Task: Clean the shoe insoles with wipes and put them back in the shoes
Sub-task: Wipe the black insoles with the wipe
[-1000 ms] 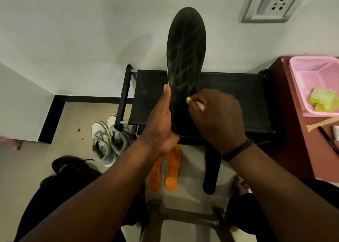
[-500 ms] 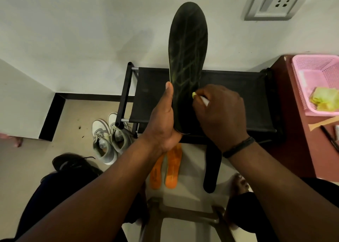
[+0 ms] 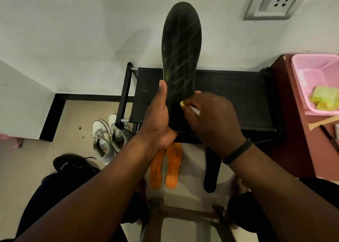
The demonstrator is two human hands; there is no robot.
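My left hand (image 3: 159, 120) grips the heel end of a black insole (image 3: 181, 54) with faint yellow-green lines and holds it upright in front of the wall. My right hand (image 3: 211, 118) pinches a small wad of wipe (image 3: 190, 108), yellow at its tip and white behind, against the insole's lower right part. Two orange insoles (image 3: 166, 168) lie side by side on the floor below my hands. A second black insole (image 3: 211, 172) lies to their right. A pair of white sneakers (image 3: 108, 133) stands on the floor at the left, with a black shoe (image 3: 71, 163) nearer to me.
A black shoe rack (image 3: 231, 96) stands against the wall behind the insole. At the right a dark red table (image 3: 297, 150) carries a pink basket (image 3: 304, 80) with yellow-green wipes (image 3: 325, 97) inside, and a pen (image 3: 330, 137). A wall socket (image 3: 275, 1) sits at the upper right.
My right hand has kept rubbing the wipe over the insole's lower part, shifting slightly up and then back down. My left hand holds the insole about where it was.
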